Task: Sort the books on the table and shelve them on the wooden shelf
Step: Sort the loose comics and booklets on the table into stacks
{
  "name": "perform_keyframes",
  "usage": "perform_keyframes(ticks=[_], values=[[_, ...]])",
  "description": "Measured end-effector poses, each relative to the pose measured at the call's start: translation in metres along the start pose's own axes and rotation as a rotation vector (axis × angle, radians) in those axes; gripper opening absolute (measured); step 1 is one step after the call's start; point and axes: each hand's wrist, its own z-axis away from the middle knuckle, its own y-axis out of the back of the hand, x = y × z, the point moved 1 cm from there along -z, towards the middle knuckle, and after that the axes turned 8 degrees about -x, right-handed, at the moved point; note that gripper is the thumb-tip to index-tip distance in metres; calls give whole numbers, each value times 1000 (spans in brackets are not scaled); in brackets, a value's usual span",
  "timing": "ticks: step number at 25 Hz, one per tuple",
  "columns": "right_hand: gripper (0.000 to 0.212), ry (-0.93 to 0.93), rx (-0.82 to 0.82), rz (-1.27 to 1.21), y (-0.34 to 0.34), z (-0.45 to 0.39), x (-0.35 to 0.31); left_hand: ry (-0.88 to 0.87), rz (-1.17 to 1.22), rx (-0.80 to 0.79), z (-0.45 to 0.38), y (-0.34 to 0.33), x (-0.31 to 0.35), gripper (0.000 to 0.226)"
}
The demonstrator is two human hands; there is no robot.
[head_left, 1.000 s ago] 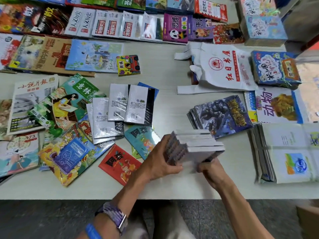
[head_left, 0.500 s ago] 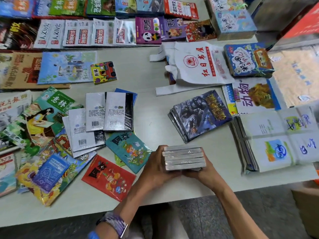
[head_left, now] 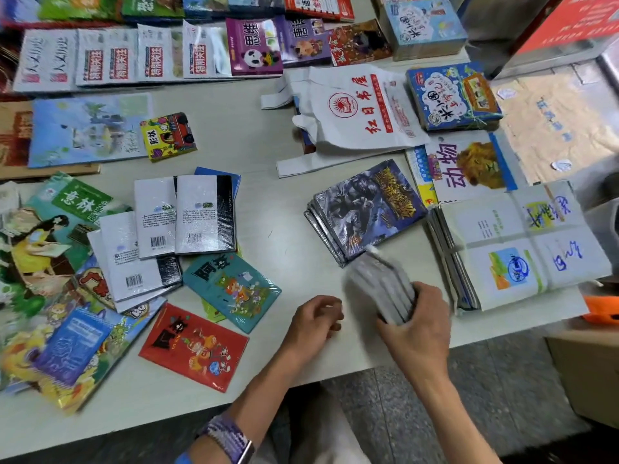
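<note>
Fingers (head_left: 432,296) of the right hand (head_left: 418,333) curled round a small stack of grey-edged books (head_left: 385,289), thumb on the near side, gripping it from the near end. Stack blurred, tilted away toward a pile of dark-covered books (head_left: 365,205) lying flat on the white table (head_left: 268,135), its far end just reaching that pile's near corner; cannot tell whether touching. Left hand (head_left: 315,318) resting on the tabletop just left of the stack, fingers loosely curled, holding nothing, apart from the stack. Purple woven watch strap (head_left: 227,437) on the left wrist.

Right of the held stack, a thick bundle of white-covered booklets (head_left: 522,249) tied with a strap, lying at the table's near right corner. Behind it, a book with a lion on the cover (head_left: 469,169), then a blue boxed set (head_left: 452,95) tied with string. White plastic bag with red lettering (head_left: 355,108) spread flat behind the dark-covered pile.

Left of the hands, a red-covered cartoon book (head_left: 194,346) near the table's front edge, a teal cartoon book (head_left: 231,289) just behind it and overlapping its far corner. Further left, several shrink-wrapped white books (head_left: 184,216) lying back cover up, barcodes showing, overlapping one another. Magazines with green and yellow covers (head_left: 60,262) heaped at the far left. Rows of books and magazines (head_left: 150,55) laid flat along the far side of the table.
</note>
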Motion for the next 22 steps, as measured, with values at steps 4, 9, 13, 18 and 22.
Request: perform_keyframes(ticks=[4,9,13,18,22], values=[[87,336,48,439,-38,18,3,98,275,-19,0,8,-4,29],[96,332,-215,548,-73,52,-8,137,100,0,-1,24,-13,35],[86,289,-294,551,-75,66,-20,62,-272,96,1,31,-18,28],[45,390,-175,421,-75,62,-53,41,-82,373,26,87,-36,16],[33,533,-359,248,-122,51,-129,279,-165,704,68,154,-79,7]])
